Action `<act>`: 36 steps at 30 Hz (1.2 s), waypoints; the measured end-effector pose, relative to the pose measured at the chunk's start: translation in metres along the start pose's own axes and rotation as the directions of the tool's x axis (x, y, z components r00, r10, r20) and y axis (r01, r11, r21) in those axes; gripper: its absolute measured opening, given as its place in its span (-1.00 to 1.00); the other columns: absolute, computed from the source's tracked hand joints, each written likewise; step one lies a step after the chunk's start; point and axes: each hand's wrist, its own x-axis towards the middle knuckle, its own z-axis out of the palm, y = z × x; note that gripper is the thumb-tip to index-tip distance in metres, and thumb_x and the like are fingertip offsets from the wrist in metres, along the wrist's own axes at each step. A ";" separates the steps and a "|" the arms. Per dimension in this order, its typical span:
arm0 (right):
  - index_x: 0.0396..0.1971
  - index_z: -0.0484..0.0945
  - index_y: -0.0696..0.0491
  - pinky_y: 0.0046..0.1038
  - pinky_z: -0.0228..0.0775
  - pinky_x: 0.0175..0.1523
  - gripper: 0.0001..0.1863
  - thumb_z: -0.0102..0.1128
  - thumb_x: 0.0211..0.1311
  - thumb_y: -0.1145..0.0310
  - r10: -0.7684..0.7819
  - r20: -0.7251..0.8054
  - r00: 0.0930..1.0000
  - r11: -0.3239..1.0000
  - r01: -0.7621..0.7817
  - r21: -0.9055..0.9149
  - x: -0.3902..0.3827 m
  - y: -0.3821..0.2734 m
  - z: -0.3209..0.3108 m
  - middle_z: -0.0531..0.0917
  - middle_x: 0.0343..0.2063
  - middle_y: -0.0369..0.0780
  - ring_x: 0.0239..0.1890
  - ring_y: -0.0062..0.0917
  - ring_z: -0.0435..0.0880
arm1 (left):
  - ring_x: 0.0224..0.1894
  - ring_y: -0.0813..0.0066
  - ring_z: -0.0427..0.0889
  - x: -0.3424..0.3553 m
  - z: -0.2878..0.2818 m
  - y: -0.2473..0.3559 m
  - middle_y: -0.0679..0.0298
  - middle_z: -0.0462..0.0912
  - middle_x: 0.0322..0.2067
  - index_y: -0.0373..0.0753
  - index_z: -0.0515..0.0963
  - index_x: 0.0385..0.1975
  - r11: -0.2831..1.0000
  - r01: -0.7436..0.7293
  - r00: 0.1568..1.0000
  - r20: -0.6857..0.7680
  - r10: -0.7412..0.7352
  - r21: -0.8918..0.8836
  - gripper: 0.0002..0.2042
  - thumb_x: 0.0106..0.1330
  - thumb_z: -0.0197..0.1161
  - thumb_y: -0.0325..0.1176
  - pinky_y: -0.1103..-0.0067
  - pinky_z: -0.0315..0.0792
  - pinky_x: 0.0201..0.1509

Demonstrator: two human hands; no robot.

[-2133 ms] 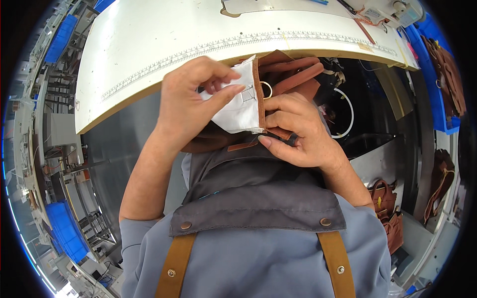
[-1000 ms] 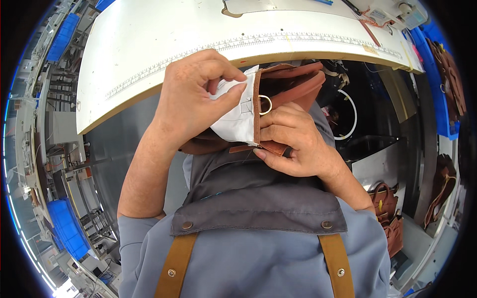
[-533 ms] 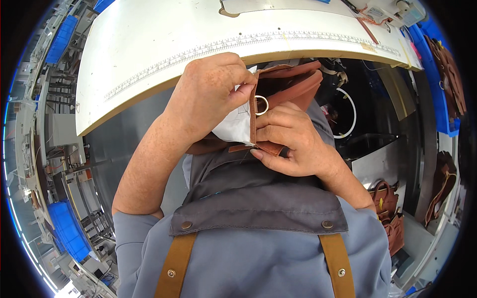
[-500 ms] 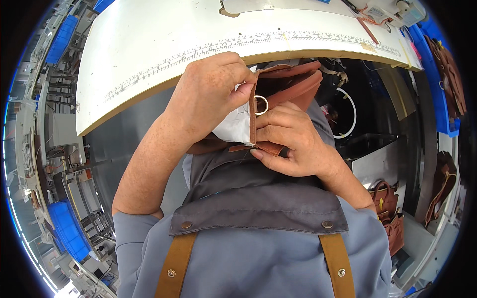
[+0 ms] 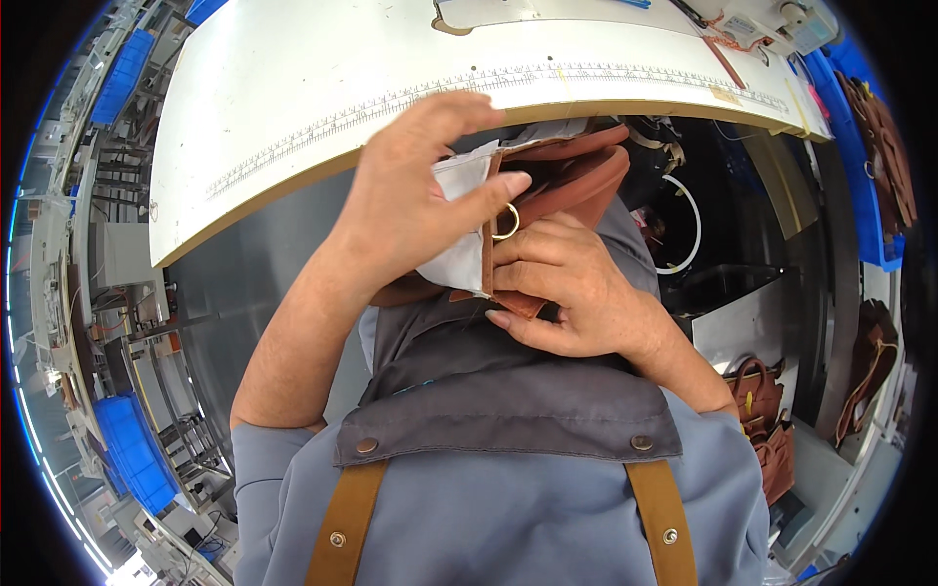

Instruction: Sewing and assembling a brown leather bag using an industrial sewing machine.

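Observation:
A partly made brown leather bag [image 5: 596, 186] with pale lining [image 5: 459, 186] rests over my lap, just below the table's front edge. A metal ring [image 5: 507, 223] hangs at its edge, between my hands. My left hand [image 5: 410, 186] is raised over the lined side, fingers apart; its thumb reaches across the bag's edge near the ring, and nothing is gripped. My right hand [image 5: 576, 283] holds the near corner of the bag, fingers inside the opening and thumb below. The bag's lower part is hidden by my hands and apron.
The white table [image 5: 322, 68] with a printed ruler scale spans the far side. At the right stands a blue bin [image 5: 840, 156] with brown leather pieces [image 5: 879, 146]. Finished-looking brown bags [image 5: 767, 420] sit low at the right. Blue crates [image 5: 137, 449] and metal racks line the left.
My left hand has let go of the bag's upper edge and spread its fingers. The bag edge and ring have tilted and shifted slightly left. My right hand keeps its hold.

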 end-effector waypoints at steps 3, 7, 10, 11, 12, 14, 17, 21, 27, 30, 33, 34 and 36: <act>-0.29 0.63 0.05 -0.32 0.43 -0.12 -0.74 0.47 0.01 0.32 0.040 0.038 0.999 0.999 -0.041 0.034 0.002 -0.008 -0.008 0.68 -0.23 -0.28 -0.21 -0.37 0.64 | -0.13 0.37 0.69 -0.006 0.013 -0.001 0.19 0.72 -0.13 -0.25 0.66 -0.12 0.994 0.102 0.990 0.095 -0.104 0.029 -0.68 0.09 0.43 -0.40 0.51 0.52 -0.03; -0.24 0.68 0.17 -0.34 0.57 -0.07 -0.69 0.46 0.04 0.32 0.096 -0.032 0.995 0.985 -0.091 0.146 -0.003 -0.021 -0.061 0.75 -0.24 -0.13 -0.18 -0.28 0.75 | -0.19 0.33 0.71 -0.018 0.024 0.001 0.16 0.71 -0.26 -0.28 0.64 -0.16 0.995 0.095 0.995 0.019 -0.095 0.018 -0.68 0.02 0.41 -0.45 0.49 0.54 -0.07; -0.34 0.66 0.24 -0.44 0.47 -0.18 -0.75 0.19 0.30 0.32 0.221 -0.326 0.919 0.975 -0.208 0.074 -0.004 -0.012 -0.074 0.72 -0.37 -0.13 -0.34 -0.43 0.66 | -0.21 0.33 0.71 -0.026 0.029 0.004 0.17 0.70 -0.27 -0.29 0.62 -0.18 1.000 0.030 0.999 -0.029 -0.030 -0.004 -0.67 -0.02 0.40 -0.48 0.50 0.55 -0.08; -0.39 0.68 0.22 -0.48 0.43 -0.28 -0.64 0.17 0.40 0.19 0.363 -0.360 0.859 0.929 -0.363 0.071 -0.004 -0.003 -0.066 0.71 -0.46 -0.15 -0.43 -0.52 0.62 | -0.21 0.33 0.71 -0.029 0.030 0.005 0.17 0.70 -0.27 -0.29 0.62 -0.18 0.999 0.034 0.999 -0.027 -0.034 -0.009 -0.67 -0.02 0.40 -0.48 0.50 0.55 -0.08; -0.42 0.68 0.21 -0.50 0.42 -0.32 -0.56 0.17 0.42 0.10 0.519 -0.272 0.811 0.854 -0.503 0.131 -0.005 0.002 -0.062 0.69 -0.51 -0.16 -0.47 -0.56 0.61 | -0.22 0.35 0.70 -0.031 0.031 0.006 0.18 0.69 -0.26 -0.29 0.61 -0.19 0.999 0.033 0.999 -0.016 -0.033 0.006 -0.67 -0.03 0.39 -0.49 0.50 0.55 -0.08; -0.48 0.70 0.21 -0.51 0.40 -0.38 -0.45 0.16 0.44 -0.02 0.704 -0.083 0.705 0.700 -0.669 0.251 -0.011 0.011 -0.047 0.67 -0.61 -0.19 -0.52 -0.60 0.60 | -0.24 0.36 0.70 -0.036 0.032 0.007 0.18 0.69 -0.26 -0.29 0.60 -0.19 0.999 0.038 0.999 -0.005 -0.038 0.018 -0.67 -0.03 0.39 -0.49 0.50 0.55 -0.09; -0.50 0.72 0.19 -0.50 0.40 -0.40 -0.38 0.14 0.43 -0.12 0.729 0.047 0.683 0.633 -0.699 0.332 -0.023 0.017 -0.026 0.67 -0.63 -0.19 -0.53 -0.60 0.62 | -0.26 0.39 0.69 -0.044 0.033 0.007 0.19 0.68 -0.26 -0.28 0.58 -0.20 0.997 0.070 0.997 0.033 -0.071 0.033 -0.67 -0.05 0.39 -0.50 0.51 0.55 -0.08; -0.51 0.72 0.20 -0.48 0.42 -0.39 -0.28 0.08 0.39 -0.25 0.741 0.161 0.652 0.615 -0.755 0.228 -0.032 0.018 -0.010 0.68 -0.62 -0.19 -0.54 -0.56 0.64 | -0.23 0.39 0.68 -0.053 0.034 0.001 0.20 0.66 -0.22 -0.26 0.58 -0.18 0.997 0.058 0.987 0.152 -0.051 -0.043 -0.63 -0.08 0.41 -0.51 0.50 0.56 -0.08; -0.36 0.71 0.22 -0.55 0.42 -0.34 -0.31 0.11 0.38 -0.24 0.792 0.345 0.504 0.408 -0.857 0.316 -0.025 0.007 0.001 0.69 -0.56 -0.18 -0.43 -0.57 0.70 | -0.17 0.38 0.68 -0.068 0.030 -0.005 0.21 0.65 -0.19 -0.26 0.56 -0.18 0.993 0.089 0.983 0.168 -0.074 -0.083 -0.61 -0.10 0.43 -0.54 0.49 0.57 -0.04; 0.02 0.57 0.24 -0.78 0.14 -0.61 -0.38 0.05 0.48 -0.11 0.805 0.479 0.351 0.052 -0.845 0.532 -0.017 -0.005 -0.009 0.70 -0.24 -0.18 -0.47 -0.65 0.70 | -0.13 0.39 0.68 -0.074 0.032 -0.008 0.21 0.64 -0.17 -0.25 0.55 -0.18 0.984 0.125 0.982 0.154 -0.105 -0.128 -0.59 -0.11 0.43 -0.57 0.50 0.56 0.01; 0.03 0.52 0.23 -0.80 0.07 -0.66 -0.40 0.01 0.51 -0.10 0.628 0.711 0.316 -0.209 -0.812 0.545 -0.010 -0.016 -0.012 0.65 -0.25 -0.19 -0.47 -0.66 0.70 | -0.12 0.35 0.67 -0.079 0.034 -0.011 0.20 0.62 -0.17 -0.27 0.55 -0.16 0.986 0.075 0.992 0.112 -0.059 -0.148 -0.58 -0.11 0.43 -0.58 0.50 0.57 0.01; 0.02 0.48 0.21 -0.79 0.08 -0.63 -0.43 -0.05 0.54 -0.08 0.595 0.741 0.313 -0.284 -0.780 0.557 -0.007 -0.016 -0.010 0.59 -0.28 -0.23 -0.48 -0.73 0.59 | -0.11 0.31 0.67 -0.080 0.034 -0.012 0.18 0.61 -0.17 -0.28 0.54 -0.16 0.987 0.037 0.996 0.081 -0.025 -0.154 -0.58 -0.11 0.42 -0.58 0.49 0.58 -0.01; 0.00 0.49 0.21 -0.77 0.08 -0.62 -0.46 -0.05 0.55 -0.06 0.630 0.729 0.269 -0.367 -0.723 0.585 -0.002 -0.013 0.003 0.57 -0.29 -0.26 -0.49 -0.75 0.50 | -0.07 0.30 0.66 -0.082 0.032 -0.014 0.18 0.61 -0.16 -0.28 0.54 -0.15 0.985 0.019 0.996 0.085 -0.005 -0.174 -0.57 -0.11 0.42 -0.59 0.48 0.58 0.00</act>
